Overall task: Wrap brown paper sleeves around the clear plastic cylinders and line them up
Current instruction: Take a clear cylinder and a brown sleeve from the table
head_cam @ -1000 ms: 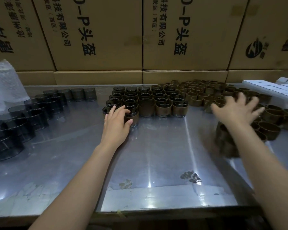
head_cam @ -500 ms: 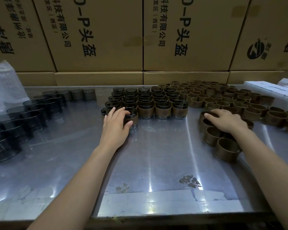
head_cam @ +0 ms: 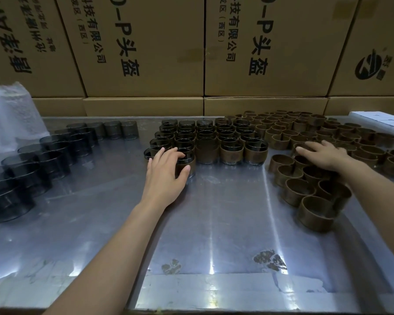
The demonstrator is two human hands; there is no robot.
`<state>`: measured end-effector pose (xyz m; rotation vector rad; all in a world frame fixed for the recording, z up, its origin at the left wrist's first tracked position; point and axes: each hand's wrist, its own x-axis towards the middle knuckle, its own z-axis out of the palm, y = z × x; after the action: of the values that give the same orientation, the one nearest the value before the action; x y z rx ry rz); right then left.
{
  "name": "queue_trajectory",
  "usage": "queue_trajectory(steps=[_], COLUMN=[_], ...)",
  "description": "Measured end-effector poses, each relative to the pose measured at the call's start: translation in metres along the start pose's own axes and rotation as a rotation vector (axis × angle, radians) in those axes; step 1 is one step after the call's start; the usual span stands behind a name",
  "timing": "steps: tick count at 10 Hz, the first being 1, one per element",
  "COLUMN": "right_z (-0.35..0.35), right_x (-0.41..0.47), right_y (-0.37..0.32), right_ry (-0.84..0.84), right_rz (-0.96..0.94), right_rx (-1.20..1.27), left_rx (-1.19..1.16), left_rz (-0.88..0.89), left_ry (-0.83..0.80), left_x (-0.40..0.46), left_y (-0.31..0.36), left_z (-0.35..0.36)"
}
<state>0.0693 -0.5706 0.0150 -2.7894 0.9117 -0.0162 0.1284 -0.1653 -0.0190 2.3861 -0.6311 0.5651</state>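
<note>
My left hand [head_cam: 166, 171] rests over a sleeved cylinder [head_cam: 188, 165] at the front left corner of the lined-up block of wrapped cylinders [head_cam: 232, 152], thumb against its side and fingers over its rim. My right hand [head_cam: 323, 153] lies flat, palm down, on loose brown paper sleeves [head_cam: 298, 192] at the right. Several of these sleeves sit in a cluster under and in front of that hand. Bare clear plastic cylinders [head_cam: 43, 160] stand in rows on the left of the metal table [head_cam: 214, 223].
Large cardboard boxes [head_cam: 146, 46] wall off the back of the table. A white plastic bag [head_cam: 9, 114] sits at the far left, and white boxes [head_cam: 378, 118] at the far right. More brown sleeves [head_cam: 305, 126] cover the back right.
My right hand came down from the air onto the loose sleeves and dragged a cluster of them nearer the front. My left hand stayed on the same cylinder.
</note>
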Motion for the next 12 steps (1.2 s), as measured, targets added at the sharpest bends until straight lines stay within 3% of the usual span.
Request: queue_trajectory(steps=[1,4,7,9,12], right_z=[0.004,0.01,-0.008,0.045,0.086], right_x=[0.001,-0.024,-0.088,-0.156,-0.162], right_y=[-0.005,-0.04,-0.111,-0.179,-0.183], right_ry=[-0.075,-0.023,0.344,0.24,0.322], right_rz=[-0.041,-0.276,-0.478,-0.549,-0.663], right_rx=[0.084,0.253,0.15,0.183,0.137], left_rx=[0.0,-0.007,-0.027,-0.055,-0.017], left_rz=[-0.001,-0.002,-0.005,0.012,-0.026], left_ry=[-0.004,-0.006,-0.006,0.03,0.218], left_x=[0.0,0.0,-0.002,-0.003,-0.017], left_y=[0.0,0.001,0.002,0.002,0.001], left_z=[0.001,0.001,-0.001,-0.005,-0.019])
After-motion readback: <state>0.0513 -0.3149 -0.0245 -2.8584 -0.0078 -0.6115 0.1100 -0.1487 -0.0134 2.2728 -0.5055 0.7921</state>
